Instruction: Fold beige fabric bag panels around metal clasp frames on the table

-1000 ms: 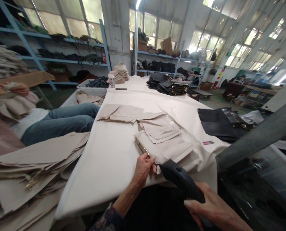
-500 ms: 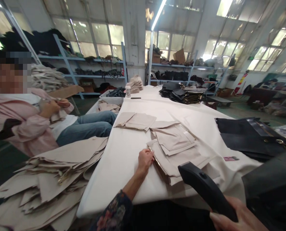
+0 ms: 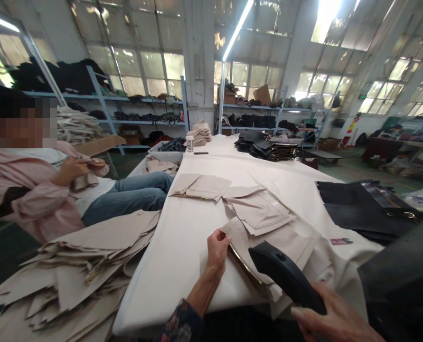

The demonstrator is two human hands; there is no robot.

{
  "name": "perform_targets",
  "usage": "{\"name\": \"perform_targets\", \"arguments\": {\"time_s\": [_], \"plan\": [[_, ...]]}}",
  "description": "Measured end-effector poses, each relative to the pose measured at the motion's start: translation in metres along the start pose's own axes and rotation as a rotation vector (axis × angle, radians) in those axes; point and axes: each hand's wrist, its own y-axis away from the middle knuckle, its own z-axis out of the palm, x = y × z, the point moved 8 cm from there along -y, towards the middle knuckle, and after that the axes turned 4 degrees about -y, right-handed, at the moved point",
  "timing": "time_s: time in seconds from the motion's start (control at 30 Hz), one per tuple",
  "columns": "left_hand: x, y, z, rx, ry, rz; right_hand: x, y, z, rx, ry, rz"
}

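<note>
My left hand (image 3: pixel 218 248) pinches the upper left corner of a beige fabric piece (image 3: pixel 245 244) with a gold zipper (image 3: pixel 245 267) along its edge. In my right hand (image 3: pixel 334 311) is a black handheld tool (image 3: pixel 286 273), its head over the lower part of that piece. Just beyond lies another beige panel (image 3: pixel 263 211) with a zipper on its right edge. Farther left a flat beige zippered piece (image 3: pixel 202 186) rests on the white-covered table (image 3: pixel 172 266).
A seated person (image 3: pixel 36 185) at the left holds beige fabric. Beige pieces (image 3: pixel 90 266) are heaped at the lower left. Black pieces (image 3: pixel 364 204) lie at the right, and a black stack (image 3: pixel 264 146) stands farther back. A pink-handled tool (image 3: pixel 340 241) lies at the right.
The zippered edge of the beige piece shows more, and its lower part hangs further over the table's near edge. The black tool has moved left and slightly down. My view has tilted up.
</note>
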Motion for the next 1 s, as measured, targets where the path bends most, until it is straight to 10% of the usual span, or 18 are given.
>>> {"name": "perform_targets", "arguments": {"time_s": [0.37,0.6,1.0], "plan": [[0.021,0.057,-0.016,-0.09,0.072,-0.019,-0.044,-0.032,0.039,-0.201,-0.138,-0.112],[0.021,0.069,-0.024,-0.064,0.085,-0.039,-0.065,-0.034,0.03,-0.093,-0.113,-0.143],[0.028,0.071,-0.029,-0.039,0.07,-0.029,-0.046,-0.035,0.054,-0.217,-0.16,-0.105]]}}
